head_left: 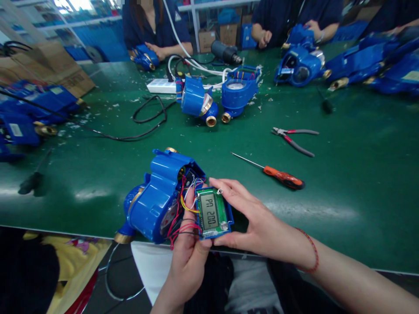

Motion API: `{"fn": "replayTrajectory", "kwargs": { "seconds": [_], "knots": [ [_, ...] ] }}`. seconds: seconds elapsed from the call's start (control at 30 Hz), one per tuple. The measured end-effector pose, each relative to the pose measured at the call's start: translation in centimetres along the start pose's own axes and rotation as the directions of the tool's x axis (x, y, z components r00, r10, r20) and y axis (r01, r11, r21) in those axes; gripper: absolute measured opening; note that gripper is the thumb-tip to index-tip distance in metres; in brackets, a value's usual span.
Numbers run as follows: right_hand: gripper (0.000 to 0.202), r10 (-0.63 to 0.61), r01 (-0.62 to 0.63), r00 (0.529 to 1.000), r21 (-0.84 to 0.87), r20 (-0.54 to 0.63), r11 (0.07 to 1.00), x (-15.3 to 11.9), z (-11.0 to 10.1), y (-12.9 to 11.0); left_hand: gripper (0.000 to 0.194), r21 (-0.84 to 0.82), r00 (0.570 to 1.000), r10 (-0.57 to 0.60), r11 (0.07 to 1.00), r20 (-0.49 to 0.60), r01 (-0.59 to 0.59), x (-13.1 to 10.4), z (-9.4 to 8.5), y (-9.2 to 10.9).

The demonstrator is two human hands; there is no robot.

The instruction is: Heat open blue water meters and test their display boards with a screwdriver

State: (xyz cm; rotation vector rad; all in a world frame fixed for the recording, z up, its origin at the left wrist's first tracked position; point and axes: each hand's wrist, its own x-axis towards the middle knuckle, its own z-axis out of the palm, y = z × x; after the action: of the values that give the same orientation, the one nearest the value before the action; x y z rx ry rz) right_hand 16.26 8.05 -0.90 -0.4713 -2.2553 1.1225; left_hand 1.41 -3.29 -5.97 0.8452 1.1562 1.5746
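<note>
Both hands grip a small circuit board with a display [209, 211], set in a blue plastic frame. Dark characters show on its grey screen, turned sideways to me. My left hand [190, 257] closes on its left and lower edge, while the fingers and thumb of my right hand [253, 218] clasp the right side. Red, yellow, white and black wires [183, 207] run from the board into the opened blue water meter [152, 205], which lies on its side just left of my hands. Part of the meter's dial is hidden behind the wires.
An orange-handled screwdriver [283, 177] and cutting pliers [296, 139] lie to the right on the green table [360, 183]. Further back stand two blue meters [238, 93], a power strip [162, 86] and a heat gun [225, 52]. Co-workers sit opposite; more meters [55, 102] lie left.
</note>
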Motion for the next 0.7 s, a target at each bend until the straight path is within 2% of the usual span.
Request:
{"fn": "replayTrajectory", "kwargs": {
  "seconds": [0.07, 0.3, 0.5, 0.6, 0.7],
  "knots": [
    [0.085, 0.005, -0.005, 1.0, -0.009, 0.028, 1.0, -0.1, -0.2, 0.1, 0.087, -0.022, 1.0, -0.008, 1.0, -0.009, 0.008, 0.1, 0.0, 0.1],
    [0.082, 0.032, -0.032, 0.999, -0.021, 0.007, 0.999, -0.5, -0.2, 0.0, 0.101, 0.03, 0.994, -0.024, 0.999, -0.103, 0.027, 0.4, 0.5, 0.8],
    [0.081, 0.027, -0.028, 1.0, -0.032, -0.012, 0.999, -0.5, 0.1, -0.1, 0.088, 0.162, 0.992, 0.073, 0.985, -0.107, -0.055, 0.0, 0.6, 0.8],
    [0.079, 0.033, -0.034, 0.999, -0.037, -0.026, 0.999, -0.5, 0.1, -0.3, 0.084, 0.215, 0.991, 0.084, 0.975, -0.1, -0.061, -0.2, 0.5, 0.7],
    [0.08, 0.058, -0.058, 0.998, -0.025, -0.03, 0.998, -0.6, 0.1, -0.5, 0.084, 0.194, 0.994, 0.047, 0.981, -0.096, -0.028, -0.8, 0.7, 0.7]
  ]
}}
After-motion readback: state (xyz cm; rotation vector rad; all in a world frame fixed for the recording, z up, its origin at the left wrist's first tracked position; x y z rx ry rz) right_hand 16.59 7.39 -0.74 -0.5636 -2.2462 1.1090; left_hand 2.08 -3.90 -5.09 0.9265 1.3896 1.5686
